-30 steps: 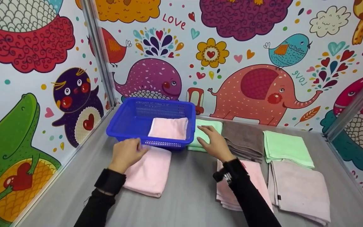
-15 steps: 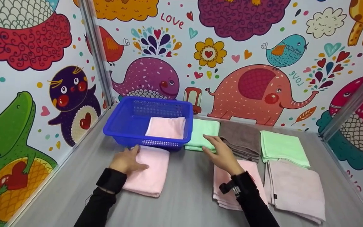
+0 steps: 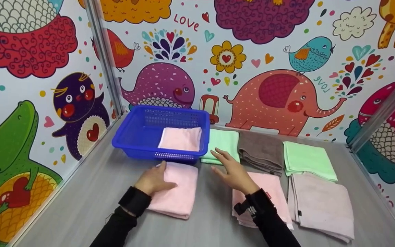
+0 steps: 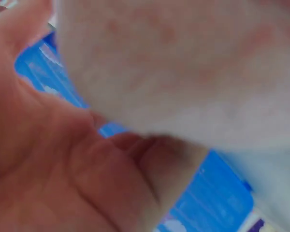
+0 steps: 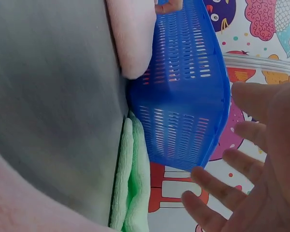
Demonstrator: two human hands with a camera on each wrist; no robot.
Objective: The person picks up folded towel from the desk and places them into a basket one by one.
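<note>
My left hand (image 3: 154,180) holds the left edge of a folded pink towel (image 3: 180,192) lying on the table in front of the blue basket. Its thumb lies over the top; the other fingertips are mostly hidden. In the left wrist view the blurred towel (image 4: 183,72) covers part of the hand. To the right of that towel, my right hand (image 3: 233,173) hovers with fingers spread, touching nothing. Those extended fingers (image 5: 222,186) show in front of the basket (image 5: 183,92) in the right wrist view. Another folded pink towel (image 3: 180,139) lies inside the basket, at its right end.
Right of the basket lie a mint green towel (image 3: 223,144), a brown towel (image 3: 262,151) and a second green towel (image 3: 309,159). Nearer are a pink towel (image 3: 269,185), partly under the right forearm, and a pale mauve towel (image 3: 321,206). Printed walls (image 3: 238,20) border the grey table (image 3: 211,219).
The left hand and the pink towel have shifted right together along the table. Its thumb has come onto the towel over the last second. The right hand dropped back, then moved slightly left.
</note>
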